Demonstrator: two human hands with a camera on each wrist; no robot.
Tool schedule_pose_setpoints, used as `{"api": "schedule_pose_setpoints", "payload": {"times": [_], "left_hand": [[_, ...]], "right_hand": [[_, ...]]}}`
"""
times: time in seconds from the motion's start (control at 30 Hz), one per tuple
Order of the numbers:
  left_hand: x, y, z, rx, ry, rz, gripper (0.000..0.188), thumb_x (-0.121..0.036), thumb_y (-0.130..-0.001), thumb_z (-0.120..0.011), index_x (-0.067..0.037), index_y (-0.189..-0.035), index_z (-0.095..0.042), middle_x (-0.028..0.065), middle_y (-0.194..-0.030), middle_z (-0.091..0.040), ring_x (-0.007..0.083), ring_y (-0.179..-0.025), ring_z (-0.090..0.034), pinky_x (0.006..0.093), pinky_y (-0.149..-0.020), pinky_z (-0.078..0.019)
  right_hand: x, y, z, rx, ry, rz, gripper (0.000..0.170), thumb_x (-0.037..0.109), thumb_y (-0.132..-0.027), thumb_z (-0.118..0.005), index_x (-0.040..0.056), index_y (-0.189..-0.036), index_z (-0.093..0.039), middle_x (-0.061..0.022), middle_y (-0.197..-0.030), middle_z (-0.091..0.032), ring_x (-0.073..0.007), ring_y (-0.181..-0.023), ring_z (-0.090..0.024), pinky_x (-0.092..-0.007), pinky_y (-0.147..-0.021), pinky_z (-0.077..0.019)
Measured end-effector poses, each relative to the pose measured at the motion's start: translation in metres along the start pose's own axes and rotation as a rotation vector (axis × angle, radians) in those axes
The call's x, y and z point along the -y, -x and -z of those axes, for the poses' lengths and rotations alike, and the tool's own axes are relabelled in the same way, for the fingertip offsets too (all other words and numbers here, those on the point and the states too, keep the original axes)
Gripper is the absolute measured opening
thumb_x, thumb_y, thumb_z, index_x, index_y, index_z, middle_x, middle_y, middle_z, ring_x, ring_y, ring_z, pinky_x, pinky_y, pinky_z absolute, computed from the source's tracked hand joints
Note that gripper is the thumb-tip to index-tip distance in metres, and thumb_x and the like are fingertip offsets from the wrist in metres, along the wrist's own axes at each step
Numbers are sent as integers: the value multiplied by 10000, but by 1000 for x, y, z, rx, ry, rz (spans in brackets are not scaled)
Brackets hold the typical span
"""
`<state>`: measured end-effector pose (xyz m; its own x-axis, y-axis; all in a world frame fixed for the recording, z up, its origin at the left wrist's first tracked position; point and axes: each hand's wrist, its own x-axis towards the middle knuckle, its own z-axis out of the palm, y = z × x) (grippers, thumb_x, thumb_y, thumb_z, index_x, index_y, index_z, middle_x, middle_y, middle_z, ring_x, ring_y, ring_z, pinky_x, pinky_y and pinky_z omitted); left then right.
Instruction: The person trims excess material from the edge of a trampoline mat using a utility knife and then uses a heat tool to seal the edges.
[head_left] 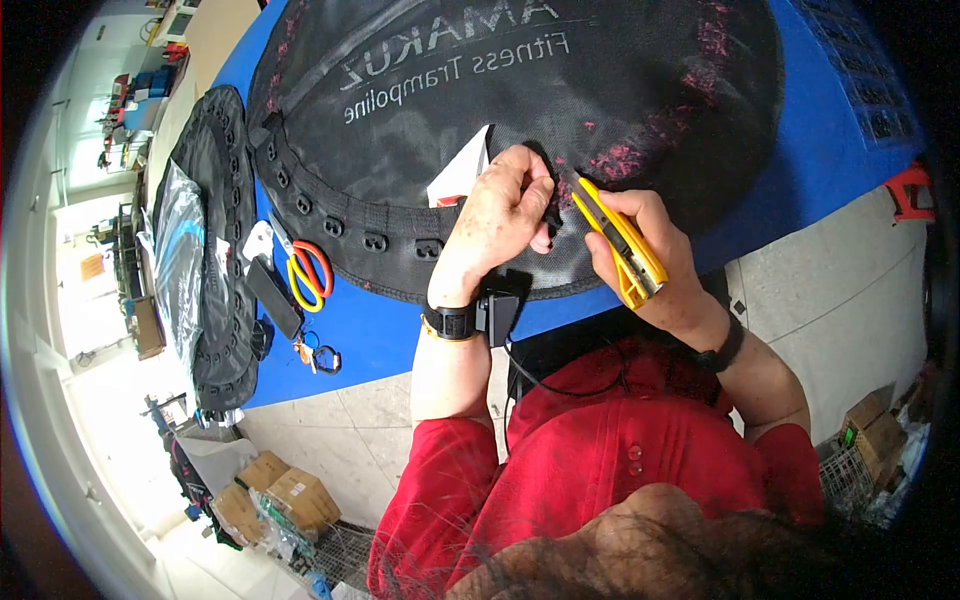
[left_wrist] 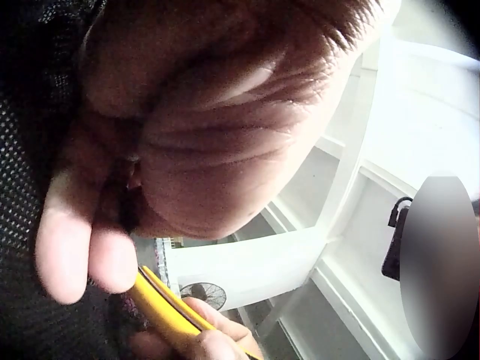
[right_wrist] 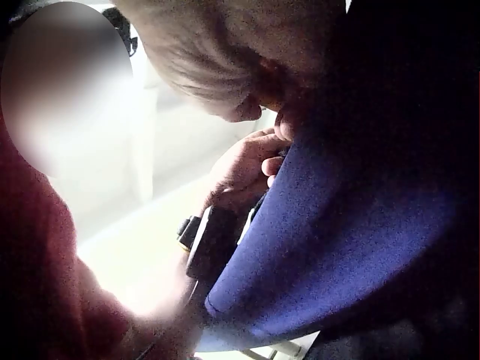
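A black trampoline mat (head_left: 440,110) with white lettering and pink marks lies over the blue tabletop, black plastic clips along its rim. Near its front edge my left hand (head_left: 500,215) curls its fingers, thumb against forefinger, pinching a small dark part of the mat. What lies inside that grip is mostly hidden by the fingers. My right hand (head_left: 665,255) grips a yellow utility knife (head_left: 615,235), its tip pointing toward the left fingers. In the left wrist view, the yellow knife (left_wrist: 176,311) shows just beyond the left fingertips. A white paper (head_left: 462,172) sits behind the left hand.
Scissors with orange and yellow handles (head_left: 308,275) lie at the left, beside a dark oblong case (head_left: 274,297) and small keys (head_left: 318,355). Further left rests another black mat (head_left: 222,340) with clear plastic wrap (head_left: 180,260). Cardboard boxes (head_left: 300,497) stand on the floor.
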<state>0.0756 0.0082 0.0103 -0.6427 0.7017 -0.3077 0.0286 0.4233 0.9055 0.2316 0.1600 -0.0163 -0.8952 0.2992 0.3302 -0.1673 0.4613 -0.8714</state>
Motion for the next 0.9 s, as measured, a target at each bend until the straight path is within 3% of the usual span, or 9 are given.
{"api": "schedule_pose_setpoints", "payload": {"times": [0.1,0.2,0.9], "left_hand": [[-1,-1,0,-7,5,-8,104,-58,-1050,-554,2,-973,-520,63,-703,-601,136,-526,-649,287,-497,-532],[-1,0,0,11,4,11,92,-86,-1066,-565,-11,-1035,-522,10,-765,-562,91,-531,-591,262,-497,-510],[-5,2,2,8,-59,17,145,-134,-1064,-594,-24,-1009,-519,3,-695,-549,83,-491,-559,268,-460,-485]], "right_hand": [[0,0,1,12,24,12,397,117,-942,-748,47,-1253,-512,-181,-1047,-674,-378,-928,-730,-417,-763,-588],[-2,4,-1,23,35,23,396,117,-935,-753,42,-1242,-514,-180,-1054,-668,-384,-915,-725,-422,-757,-587],[-1,11,7,116,-17,96,391,86,-906,-751,30,-1209,-511,-179,-1019,-643,-373,-889,-709,-417,-752,-579]]}}
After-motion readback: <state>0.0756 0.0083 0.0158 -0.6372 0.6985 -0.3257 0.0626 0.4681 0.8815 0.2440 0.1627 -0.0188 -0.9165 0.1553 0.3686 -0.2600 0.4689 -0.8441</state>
